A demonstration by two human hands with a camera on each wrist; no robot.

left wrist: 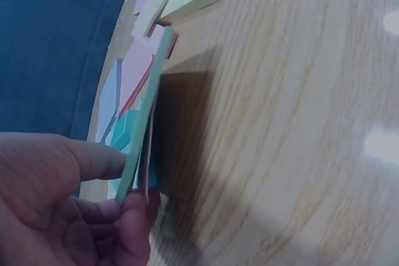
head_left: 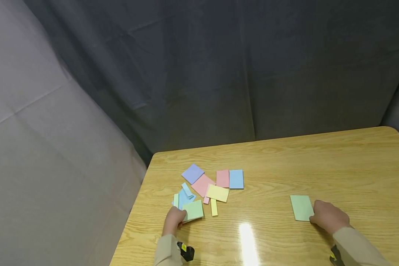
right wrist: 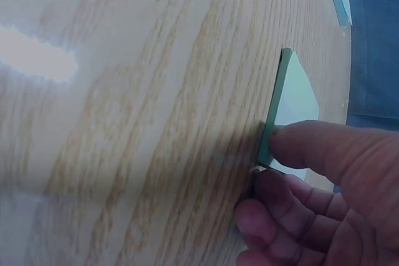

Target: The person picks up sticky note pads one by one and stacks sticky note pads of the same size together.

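My left hand (head_left: 174, 218) grips a light green sticky note pad (head_left: 195, 209) by its near left corner, tilted above the table. In the left wrist view a thin pale layer (left wrist: 148, 160) shows behind that pad, between it and my fingers; its kind is unclear. Far to the right, my right hand (head_left: 329, 217) pinches the lower right corner of another light green sticky note pad (head_left: 300, 207). That pad lies low at the tabletop, thumb on top and fingers at its edge in the right wrist view.
Beyond my left hand lie a purple pad (head_left: 193, 173), pink pads (head_left: 203, 185) (head_left: 222, 178), a blue pad (head_left: 236, 179) and a yellow pad (head_left: 218, 193). Narrow strip pads, including a yellow one (head_left: 214, 207), lie among them. The wooden table (head_left: 269, 166) ends at a dark curtain (head_left: 203, 74).
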